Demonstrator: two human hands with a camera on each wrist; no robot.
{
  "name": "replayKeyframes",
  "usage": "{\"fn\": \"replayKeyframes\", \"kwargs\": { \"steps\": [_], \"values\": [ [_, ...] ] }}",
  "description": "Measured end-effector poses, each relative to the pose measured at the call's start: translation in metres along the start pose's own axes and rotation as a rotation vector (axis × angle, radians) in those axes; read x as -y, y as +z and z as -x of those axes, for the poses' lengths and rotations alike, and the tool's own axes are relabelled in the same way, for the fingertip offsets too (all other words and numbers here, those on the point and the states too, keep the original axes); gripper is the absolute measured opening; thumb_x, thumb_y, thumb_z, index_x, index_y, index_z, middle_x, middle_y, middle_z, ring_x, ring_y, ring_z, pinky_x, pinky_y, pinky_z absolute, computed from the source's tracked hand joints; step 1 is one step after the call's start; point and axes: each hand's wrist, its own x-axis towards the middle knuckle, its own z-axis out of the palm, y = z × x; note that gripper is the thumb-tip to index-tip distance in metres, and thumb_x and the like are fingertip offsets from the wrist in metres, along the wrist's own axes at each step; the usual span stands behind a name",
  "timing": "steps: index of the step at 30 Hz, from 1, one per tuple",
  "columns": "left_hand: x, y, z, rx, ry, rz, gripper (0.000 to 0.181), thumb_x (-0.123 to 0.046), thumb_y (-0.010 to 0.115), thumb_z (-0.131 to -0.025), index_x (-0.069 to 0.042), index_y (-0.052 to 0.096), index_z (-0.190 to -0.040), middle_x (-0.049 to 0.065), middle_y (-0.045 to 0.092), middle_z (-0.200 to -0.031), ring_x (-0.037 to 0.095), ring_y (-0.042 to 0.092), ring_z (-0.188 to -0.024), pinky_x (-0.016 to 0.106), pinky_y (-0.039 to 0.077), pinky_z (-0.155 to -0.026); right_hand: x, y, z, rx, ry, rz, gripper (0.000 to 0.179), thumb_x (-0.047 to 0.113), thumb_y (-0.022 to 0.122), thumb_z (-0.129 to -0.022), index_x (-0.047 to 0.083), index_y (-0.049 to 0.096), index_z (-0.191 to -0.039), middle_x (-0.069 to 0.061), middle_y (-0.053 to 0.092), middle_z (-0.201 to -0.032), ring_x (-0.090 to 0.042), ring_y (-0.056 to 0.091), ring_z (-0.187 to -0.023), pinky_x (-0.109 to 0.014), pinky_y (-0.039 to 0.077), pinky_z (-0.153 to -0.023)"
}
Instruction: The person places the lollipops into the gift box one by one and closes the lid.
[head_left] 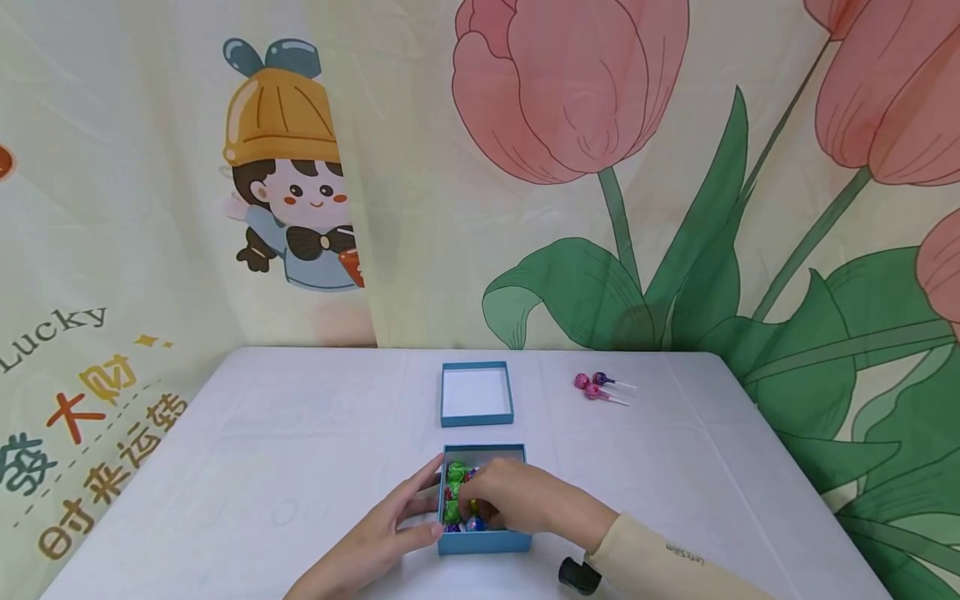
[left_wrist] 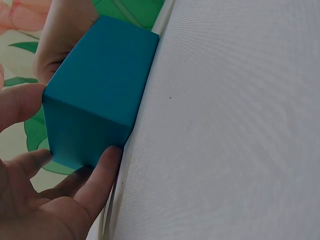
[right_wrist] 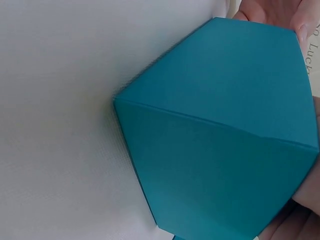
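1. Reaching down into the blue box [head_left: 483, 543], the right hand [head_left: 517, 496] has its fingers bent among the sweets [head_left: 452, 511]. Its fingertips are hidden, so I cannot tell if they pinch one.

2. The left hand [head_left: 390, 529] is spread, with its fingers touching the box's left side and its thumb by the near left corner. It seems to be keeping the box steady.

3. The box sits midway between the left and right edges of the white table [head_left: 300, 467]. The sweets lie inside it, mostly along its left wall.

4. I think the step now is sorting or placing sweets in the box. I cannot tell if they are going in or coming out. The next move likely calls for lifting the right hand straight up, without bumping the walls.

5. The box looks like stiff, smooth card, with flat sides and sharp corners. The sweets look round and shiny, in green, blue and red wrappers.

6. A shallow blue tray [head_left: 477, 421], white inside, lies near the table's far edge. It may be the lid.

7. Three lollipops [head_left: 595, 392] lie toward the far right corner, two pink and one dark, with round heads and thin sticks.
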Motion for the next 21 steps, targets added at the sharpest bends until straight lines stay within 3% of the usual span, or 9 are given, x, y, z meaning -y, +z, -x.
{"fn": "replayKeyframes", "kwargs": {
  "steps": [15,21],
  "values": [
    [-0.002,0.001,0.000,0.001,-0.004,0.002,0.077,-0.033,0.061,-0.109,-0.030,0.016,-0.172,0.022,0.025,-0.173,0.045,0.043,-0.149,0.068,0.041,-0.113,-0.003,-0.005,0.004,-0.027,-0.039,-0.041,0.020,0.005,0.084,-0.091,0.019,0.081,-0.104,0.012,0.075,-0.092,0.001,0.062,-0.077,-0.008,0.050,-0.073],
    [-0.002,0.001,0.000,-0.004,-0.005,0.006,0.078,-0.032,0.062,-0.109,-0.029,0.017,-0.172,0.022,0.025,-0.173,0.044,0.044,-0.149,0.068,0.041,-0.114,-0.005,-0.011,0.006,-0.019,-0.017,-0.063,0.022,0.005,0.084,-0.091,0.019,0.081,-0.108,0.011,0.076,-0.096,0.002,0.063,-0.080,-0.008,0.052,-0.075]
  ]
}}
